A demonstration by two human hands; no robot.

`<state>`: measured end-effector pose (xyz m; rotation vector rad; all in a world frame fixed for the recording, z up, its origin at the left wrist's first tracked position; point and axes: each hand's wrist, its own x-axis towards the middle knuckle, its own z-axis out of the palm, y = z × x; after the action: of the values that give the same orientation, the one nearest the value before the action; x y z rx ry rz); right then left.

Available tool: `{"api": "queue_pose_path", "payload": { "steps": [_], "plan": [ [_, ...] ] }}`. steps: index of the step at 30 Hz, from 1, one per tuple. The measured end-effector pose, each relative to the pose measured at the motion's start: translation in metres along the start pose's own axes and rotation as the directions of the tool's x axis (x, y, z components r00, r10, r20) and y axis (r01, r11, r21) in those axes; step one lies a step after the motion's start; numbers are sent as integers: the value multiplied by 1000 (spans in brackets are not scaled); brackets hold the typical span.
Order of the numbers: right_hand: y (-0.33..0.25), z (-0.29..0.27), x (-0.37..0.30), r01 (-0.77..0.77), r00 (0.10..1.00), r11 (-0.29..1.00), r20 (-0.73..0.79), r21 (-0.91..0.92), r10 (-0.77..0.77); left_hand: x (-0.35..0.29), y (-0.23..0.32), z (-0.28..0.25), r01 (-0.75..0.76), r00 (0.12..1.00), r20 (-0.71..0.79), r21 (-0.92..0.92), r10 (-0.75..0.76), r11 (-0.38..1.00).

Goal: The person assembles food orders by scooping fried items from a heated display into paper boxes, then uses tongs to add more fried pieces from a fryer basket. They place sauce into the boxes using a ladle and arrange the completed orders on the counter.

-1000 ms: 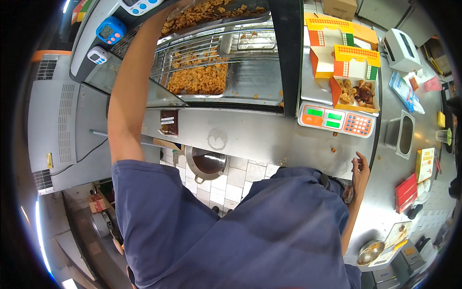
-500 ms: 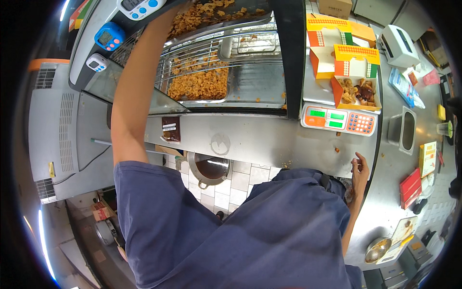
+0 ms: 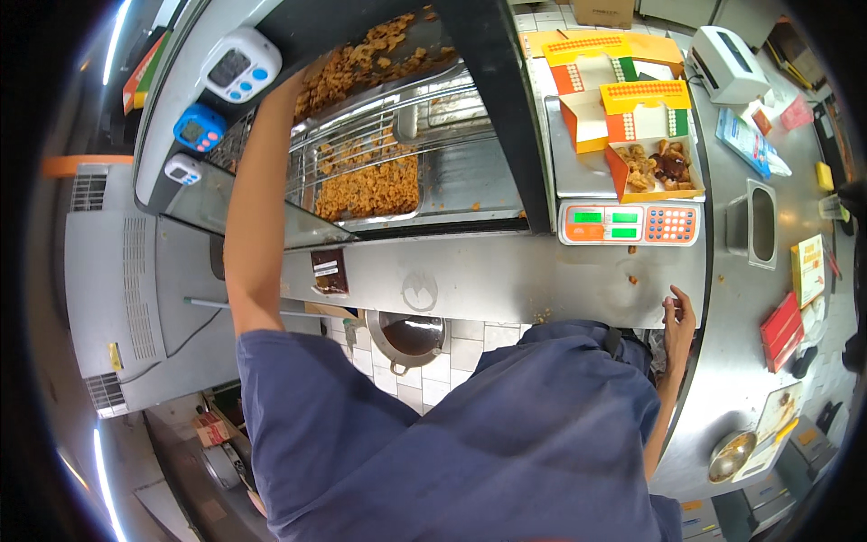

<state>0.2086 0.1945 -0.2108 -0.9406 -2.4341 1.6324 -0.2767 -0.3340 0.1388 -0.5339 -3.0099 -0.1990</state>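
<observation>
Timers (image 3: 241, 65): three in a row, one blue and two white, on the left frame of the display cabinet (image 3: 506, 117).
Left arm (image 3: 256, 199): raised from the near side of the cabinet and reaching into its upper part; the left hand is hidden there, so I cannot tell whether its fingers are wide, narrow or holding something.
Dark packet (image 3: 330, 271): lying on the steel ledge just in front of the cabinet, a white label across it.
Fried pieces (image 3: 368, 191): golden, heaped in a tray low inside the cabinet, partly behind wire bars; more lie on the upper level, nearest to where the left arm goes in.
Pan (image 3: 406, 339): on the tiled floor below the cabinet's front, dark liquid inside.
Open box (image 3: 618, 173): right of the cabinet, holding browned pieces, some darkly sauced.
Scale (image 3: 629, 224): just right of the cabinet, green displays lit, below the box.
Right hand (image 3: 679, 316): right of the cabinet and nearer the body, by the counter edge; fingers loosely curled, close together, nothing seen in them.
Steel container (image 3: 738, 219): farther right of the cabinet.
</observation>
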Motion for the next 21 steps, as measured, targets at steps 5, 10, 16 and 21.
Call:
{"api": "queue_pose_path", "payload": {
  "steps": [5,10,16,21],
  "plan": [
    [4,6,2,-40,998,999,46,21,39,-6,25,9,16,998,64,65,-20,998],
    [-5,11,10,-3,997,1000,81,29,0,-13,51,24,2,998,54,154,-11,988],
    [-15,17,16,35,996,999,84,28,-37,-14,60,27,-118,993,45,211,111,970],
    [-19,23,15,21,994,998,103,56,-27,-18,39,21,-194,974,-88,165,210,967]
  ]
}}
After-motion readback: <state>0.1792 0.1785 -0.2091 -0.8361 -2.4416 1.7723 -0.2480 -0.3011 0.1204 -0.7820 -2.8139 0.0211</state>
